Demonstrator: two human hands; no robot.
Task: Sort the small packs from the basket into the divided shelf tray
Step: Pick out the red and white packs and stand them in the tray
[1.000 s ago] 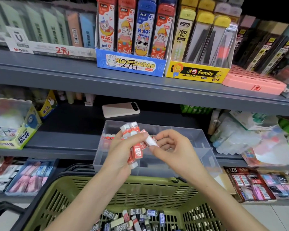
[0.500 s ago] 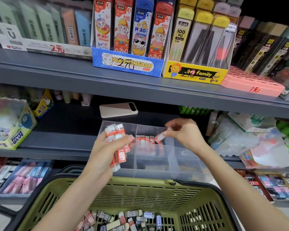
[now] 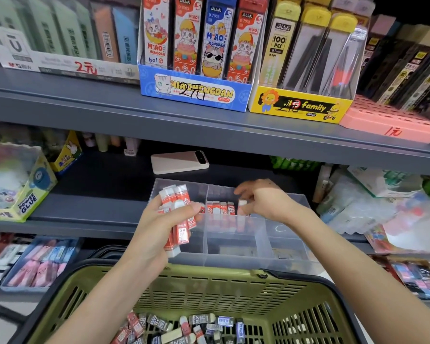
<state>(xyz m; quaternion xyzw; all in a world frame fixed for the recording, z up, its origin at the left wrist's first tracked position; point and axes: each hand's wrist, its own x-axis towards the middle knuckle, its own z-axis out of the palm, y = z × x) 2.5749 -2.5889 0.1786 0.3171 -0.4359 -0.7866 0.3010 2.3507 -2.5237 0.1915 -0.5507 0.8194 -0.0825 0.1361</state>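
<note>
- The left hand (image 3: 164, 227) is clenched around a bundle of red-and-white sleeved eraser packs (image 3: 178, 217); at least four can be counted, held upright, their white ends sticking out above and below the fist. The exact number is hidden by the fingers.
- Just behind and to the right of that hand sits the clear plastic divided tray (image 3: 233, 244) on the grey metal shelf (image 3: 90, 207). Three compartments show along its front row and more behind.
- Between the two hands, in the rear middle compartment, stands a row of four red-and-white packs (image 3: 220, 208), upright and side by side.
- The right hand (image 3: 266, 202) reaches over that same compartment, fingertips pinching one more small pack (image 3: 242, 203) by its white end, just beside the row's right end. Whether it touches the row cannot be told.
- Behind the hands, farther back on the shelf, lies one flat beige power bank (image 3: 179, 162).
- Below both forearms is one olive-green slotted plastic basket (image 3: 209, 281) with a black rim. Its floor holds a loose heap of small packs (image 3: 184, 326), mostly grey-and-white marked 2B, with a few red ones; well over a dozen, too jumbled to count exactly.
</note>
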